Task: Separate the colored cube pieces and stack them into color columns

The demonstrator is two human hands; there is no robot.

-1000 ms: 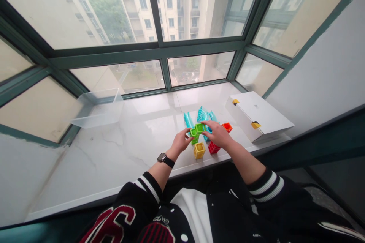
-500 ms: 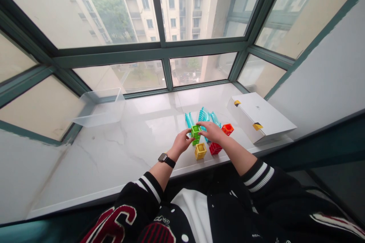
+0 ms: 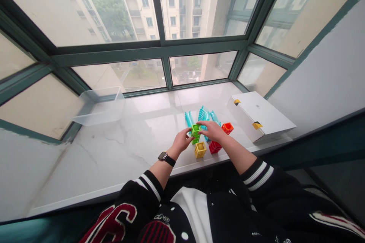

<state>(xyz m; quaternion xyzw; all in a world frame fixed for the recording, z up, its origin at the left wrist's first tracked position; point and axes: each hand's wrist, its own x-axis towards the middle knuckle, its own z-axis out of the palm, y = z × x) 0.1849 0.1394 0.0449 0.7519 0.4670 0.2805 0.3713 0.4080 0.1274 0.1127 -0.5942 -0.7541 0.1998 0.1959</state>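
Note:
Between my two hands is a green hollow block (image 3: pixel 195 130), a toy cube with an open top. My left hand (image 3: pixel 182 139) grips its left side with thumb and fingers. From the right, my right hand (image 3: pixel 210 130) holds its upper edge and right side. More green shows just under this block. A yellow hollow block (image 3: pixel 200 150) stands nearer to me, below the green one. By my right wrist are a red block (image 3: pixel 215 147), partly covered by my forearm, and an orange-red block (image 3: pixel 227 128). Clear blue track pieces (image 3: pixel 204 114) lie behind my hands, partly hidden.
A clear plastic bin (image 3: pixel 99 119) stands at the left by the window. On the right is a white box (image 3: pixel 262 115) with yellow-and-black tabs. The marble-patterned sill (image 3: pixel 137 136) ends at a front edge close to my body; green window frames rise behind.
Both hands stay on the green block in nearly the same place. The whole view has shifted very slightly; nothing else has visibly moved.

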